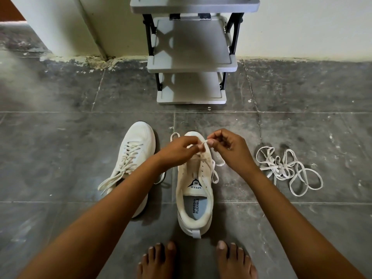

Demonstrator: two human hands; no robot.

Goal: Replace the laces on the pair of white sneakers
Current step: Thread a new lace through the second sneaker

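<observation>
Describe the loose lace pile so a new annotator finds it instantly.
Start at the grey rack. On the floor before it, right of the right sneaker, lies the lace pile. Only it is a loose tangle, threaded through no shoe.

"SPEED" on sneaker tongue (194,185), "SPEED FLEXIBLE" on insole (195,206)

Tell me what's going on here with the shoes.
A person is working on the sneaker in front of their bare feet. The left hand and right hand both pinch a white lace above its toe-end eyelets, and the eyelets nearer the tongue are bare. The other sneaker, to its left, is laced with loose ends. A tangle of laces lies on the floor to the right.
</observation>
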